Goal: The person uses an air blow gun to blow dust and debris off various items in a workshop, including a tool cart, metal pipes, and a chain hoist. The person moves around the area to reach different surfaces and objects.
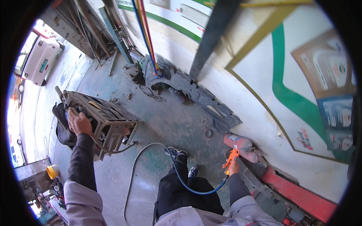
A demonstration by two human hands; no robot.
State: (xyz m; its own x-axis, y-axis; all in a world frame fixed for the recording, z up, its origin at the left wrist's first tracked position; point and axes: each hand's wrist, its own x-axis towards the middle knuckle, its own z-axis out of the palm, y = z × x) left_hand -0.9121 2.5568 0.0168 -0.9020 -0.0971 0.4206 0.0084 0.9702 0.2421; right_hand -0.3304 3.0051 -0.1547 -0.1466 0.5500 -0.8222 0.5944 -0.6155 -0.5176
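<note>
My right hand (234,166) is closed around an orange air blow gun (230,158), held low on my right. A blue hose (205,193) runs from the gun's base across my legs and continues as a grey hose along the floor. My left hand (80,123) reaches out to the left, its fingers curled at the top corner of a dusty, boxy metal cart (109,113). Exactly what those fingers grip is hidden. A dark cloth or bag (63,126) hangs on the cart's left side, and a cable (109,151) loops below my left hand.
Two pinkish cylinders (241,143) lie by the wall at right, beside a red beam (298,194). A long grey vehicle panel (196,98) lies along the wall. Coloured hoses (146,35) hang ahead. A white car (43,60) stands far left, and a yellow container (52,171) nearer.
</note>
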